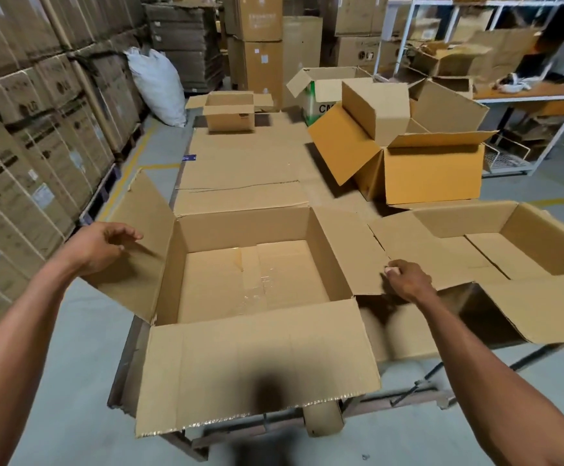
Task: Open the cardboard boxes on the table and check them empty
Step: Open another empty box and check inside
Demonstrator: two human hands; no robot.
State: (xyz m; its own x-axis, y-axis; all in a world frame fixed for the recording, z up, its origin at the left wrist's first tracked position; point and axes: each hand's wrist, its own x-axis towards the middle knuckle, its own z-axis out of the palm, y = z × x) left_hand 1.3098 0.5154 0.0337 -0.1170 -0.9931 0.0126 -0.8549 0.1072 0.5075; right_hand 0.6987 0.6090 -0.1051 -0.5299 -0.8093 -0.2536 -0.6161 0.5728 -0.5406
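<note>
Your big box at centre frame on the bench is open and looks empty. Your left hand hovers loose by its left flap; your right hand pinches the right flap. Every box behind looks opened too.

Single view, head-worn, wide-angle. Looks forward and steeply down from above the near edge of the bench. Open box sits close beneath, centre frame; both forearms reach in from the bottom corners. Far end of the bench, stacked cartons left and shelving far right curve at the edges.
</note>
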